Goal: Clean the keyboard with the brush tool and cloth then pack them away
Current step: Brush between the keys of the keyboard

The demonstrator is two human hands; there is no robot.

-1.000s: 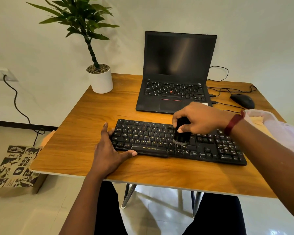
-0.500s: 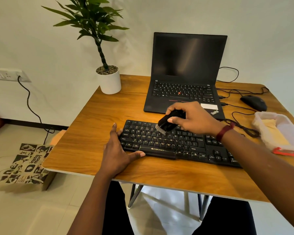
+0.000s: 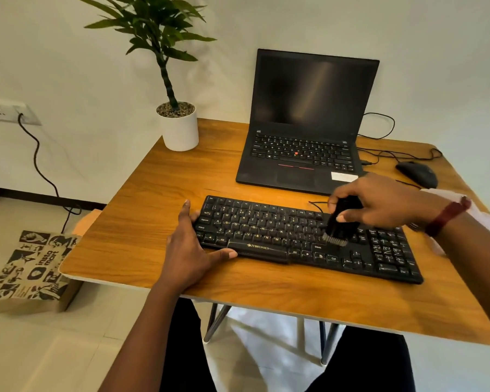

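Head view, keyboard: the black keyboard (image 3: 294, 239) is lying flat along the near edge of the table (image 3: 153, 222), closer to the right corner. Its cable is running off the back edge toward the laptop (image 3: 309, 123).
Right hand: my right hand (image 3: 379, 205) is gripping the brush tool (image 3: 337, 230) by its black body, with fingers curled over the top. The bristles are pointing down onto the keys just left of the arrow cluster.
Left hand: my left hand (image 3: 190, 250) is resting with straight fingers against the keyboard's left end and the thumb spread along its front edge. It is holding nothing.
Brush handling: I am judging it light, rigid in the body and springy at the bristles. Holding it high on the body is leaving the bristles free to flex between keys.
Keyboard handling: I am judging it light plastic, apt to slide on the smooth wood, with keycaps that could snag. Bracing the bare frame at 1 end is suiting it better than pressing on keys.
Cloth: I am not making it out. A white item (image 3: 481, 205) is showing at the table's right edge behind my wrist, too hidden to name.
Writing: "ZEBRONICS" is showing in gold on the keyboard's front lip. "insta mart" is reading off the printed paper bag (image 3: 31, 267) on the floor beside the table's left edge. The laptop's white sticker is too small to read.
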